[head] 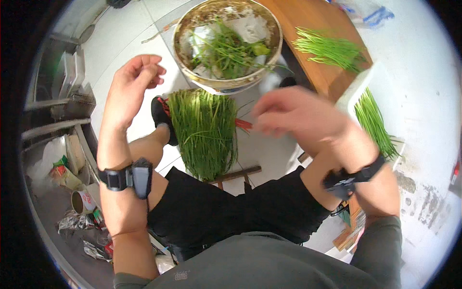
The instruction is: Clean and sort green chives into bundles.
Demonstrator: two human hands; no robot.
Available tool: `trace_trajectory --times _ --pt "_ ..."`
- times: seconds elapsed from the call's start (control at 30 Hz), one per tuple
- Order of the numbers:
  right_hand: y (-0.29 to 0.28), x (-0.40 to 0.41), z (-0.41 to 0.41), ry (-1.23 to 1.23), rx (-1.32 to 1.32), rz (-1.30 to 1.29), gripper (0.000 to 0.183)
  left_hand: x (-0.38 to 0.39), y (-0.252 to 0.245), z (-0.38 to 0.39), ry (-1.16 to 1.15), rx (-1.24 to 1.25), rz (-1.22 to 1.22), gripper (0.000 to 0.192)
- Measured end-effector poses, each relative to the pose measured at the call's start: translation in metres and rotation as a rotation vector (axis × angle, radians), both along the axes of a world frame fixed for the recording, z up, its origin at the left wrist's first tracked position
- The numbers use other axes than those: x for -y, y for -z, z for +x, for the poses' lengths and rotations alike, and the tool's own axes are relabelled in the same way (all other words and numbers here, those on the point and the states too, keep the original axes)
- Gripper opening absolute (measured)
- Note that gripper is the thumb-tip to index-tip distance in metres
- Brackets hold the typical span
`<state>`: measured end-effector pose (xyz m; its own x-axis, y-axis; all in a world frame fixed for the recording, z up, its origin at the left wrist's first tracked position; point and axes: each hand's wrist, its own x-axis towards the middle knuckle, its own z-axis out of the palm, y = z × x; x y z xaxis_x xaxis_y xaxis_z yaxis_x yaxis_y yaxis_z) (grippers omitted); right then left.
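Note:
My left hand (139, 77) is raised over the floor left of the bucket, its fingers loosely curled and apart, with nothing seen in it. My right hand (296, 112), blurred by motion, hangs right of a large bundle of green chives (205, 133); whether it holds anything thin is unclear. The bundle sits between my legs with its stalks lined up. A red strip (243, 124) shows at its right side. Just beyond stands a round, stained bucket (227, 86) holding green trimmings (231, 54) and crumpled white scraps.
On the brown wooden surface (321, 77) at upper right lies a bunch of slender green stalks (326, 48). More stalks (375, 124) rest by a white container (364, 83). Shelves with cans and wrappers line the left, including an open can (82, 202). A wooden bar (240, 173) lies nearer me.

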<state>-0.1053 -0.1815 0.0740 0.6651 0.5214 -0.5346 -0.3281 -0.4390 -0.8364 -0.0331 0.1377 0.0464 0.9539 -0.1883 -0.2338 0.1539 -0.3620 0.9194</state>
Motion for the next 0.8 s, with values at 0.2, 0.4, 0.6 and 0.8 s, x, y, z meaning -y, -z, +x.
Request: trace_trajectory --times 0.2,0.4,0.6,0.8 --pt "0.038 -0.130 -0.066 0.055 -0.689 0.192 0.035 -0.025 -0.002 0.007 -0.116 0.053 0.018 0.028" --pt "-0.043 -0.139 -0.095 0.308 -0.967 0.363 0.037 -0.054 0.001 0.000 -0.149 0.138 0.100 0.031" --pt "0.157 -0.174 -0.044 0.613 -0.414 -0.018 0.022 -0.065 -0.001 -0.003 -0.173 0.098 0.112 0.031" --pt "0.350 -0.159 -0.034 0.582 -0.014 -0.585 0.045 -0.058 -0.001 0.004 -0.120 0.041 0.188 0.028"
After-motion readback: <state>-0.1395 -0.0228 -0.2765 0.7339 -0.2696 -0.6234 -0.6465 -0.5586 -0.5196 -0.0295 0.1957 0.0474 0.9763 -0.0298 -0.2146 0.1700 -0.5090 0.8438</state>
